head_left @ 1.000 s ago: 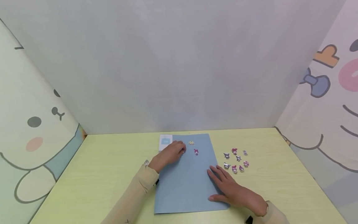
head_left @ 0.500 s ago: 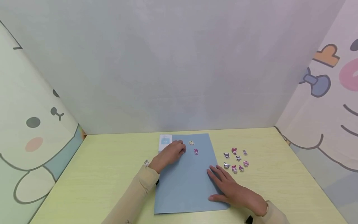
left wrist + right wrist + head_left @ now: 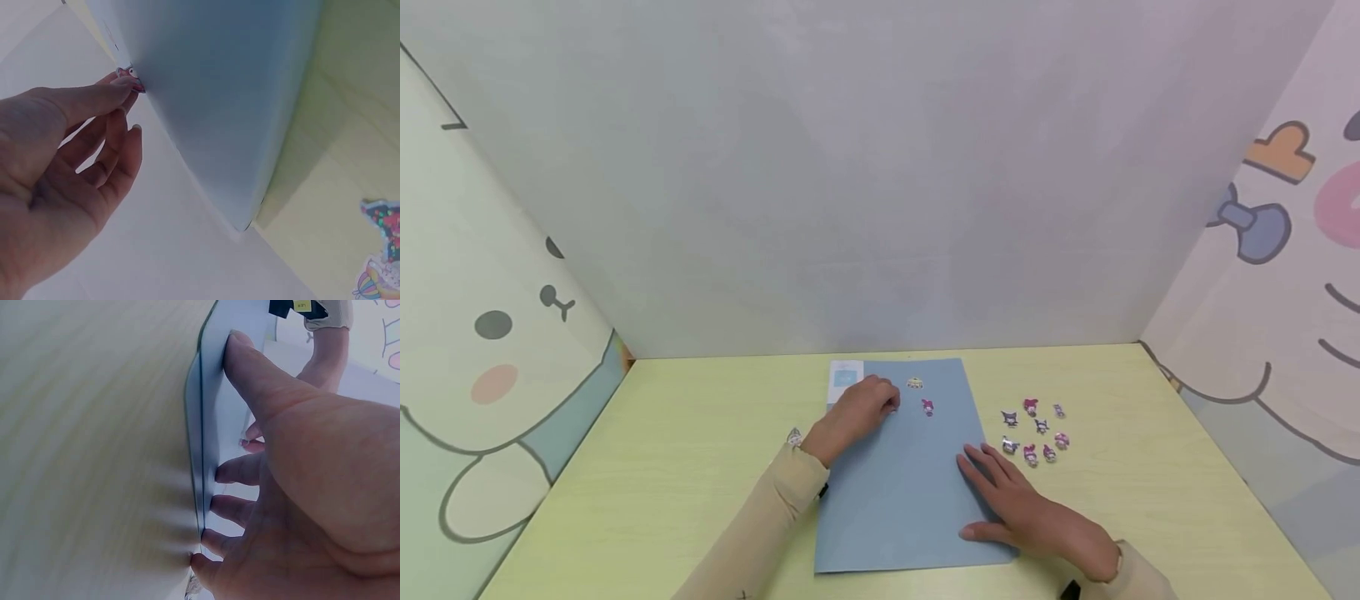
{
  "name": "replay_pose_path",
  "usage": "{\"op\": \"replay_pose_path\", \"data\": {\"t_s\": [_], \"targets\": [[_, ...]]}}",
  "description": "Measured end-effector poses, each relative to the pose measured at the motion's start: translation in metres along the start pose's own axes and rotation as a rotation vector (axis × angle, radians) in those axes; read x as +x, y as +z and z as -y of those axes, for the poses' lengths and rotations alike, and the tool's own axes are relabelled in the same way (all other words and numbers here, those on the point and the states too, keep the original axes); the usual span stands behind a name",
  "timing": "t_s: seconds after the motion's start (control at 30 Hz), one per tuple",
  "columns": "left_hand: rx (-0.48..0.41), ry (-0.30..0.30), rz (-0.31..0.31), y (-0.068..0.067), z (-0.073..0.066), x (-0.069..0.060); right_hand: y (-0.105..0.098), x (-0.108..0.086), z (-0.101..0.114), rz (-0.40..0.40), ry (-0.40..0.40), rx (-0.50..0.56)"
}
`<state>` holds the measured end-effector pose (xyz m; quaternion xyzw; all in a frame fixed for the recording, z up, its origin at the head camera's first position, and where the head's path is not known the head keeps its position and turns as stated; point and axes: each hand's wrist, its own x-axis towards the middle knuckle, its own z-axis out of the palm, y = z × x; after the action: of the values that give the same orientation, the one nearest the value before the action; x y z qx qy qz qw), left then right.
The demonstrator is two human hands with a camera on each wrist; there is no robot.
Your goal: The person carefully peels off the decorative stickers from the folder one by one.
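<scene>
A blue paper folder (image 3: 902, 500) lies on the table, with a white label (image 3: 846, 377) at its far left corner. On its upper part are a yellowish cartoon sticker (image 3: 915, 383) and a pink one (image 3: 928, 407). My left hand (image 3: 854, 417) is over the folder's upper left; in the left wrist view its thumb and forefinger pinch a small pinkish-red sticker (image 3: 132, 73) at the blue surface. The thumb partly covers that sticker. My right hand (image 3: 1022, 508) rests with spread fingers on the folder's right edge. The right wrist view shows the folder's layered edge (image 3: 195, 425).
Several loose cartoon stickers (image 3: 1031, 455) lie on the pale wooden table (image 3: 1150, 467) right of the folder. Another sticker (image 3: 794, 436) shows beside my left wrist. A plain light wall (image 3: 880, 208) stands behind, with cartoon-printed panels (image 3: 497, 400) at both sides.
Both hands stay nearly in place. The small thing visible under my left fingertips a second ago is mostly covered in the head view now. The head view shifts very slightly.
</scene>
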<state>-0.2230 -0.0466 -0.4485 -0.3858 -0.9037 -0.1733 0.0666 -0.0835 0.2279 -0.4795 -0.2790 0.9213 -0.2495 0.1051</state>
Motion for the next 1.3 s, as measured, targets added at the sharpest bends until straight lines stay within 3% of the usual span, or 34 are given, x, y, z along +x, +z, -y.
{"op": "replay_pose_path", "data": {"t_s": [0.73, 1.3], "targets": [[-0.062, -0.037, 0.002, -0.004, 0.008, -0.002, -0.002, -0.001, 0.002, 0.004, -0.004, -0.001], [-0.085, -0.062, -0.021, -0.010, 0.010, -0.019, -0.002, 0.000, 0.002, 0.006, -0.009, 0.006]]}}
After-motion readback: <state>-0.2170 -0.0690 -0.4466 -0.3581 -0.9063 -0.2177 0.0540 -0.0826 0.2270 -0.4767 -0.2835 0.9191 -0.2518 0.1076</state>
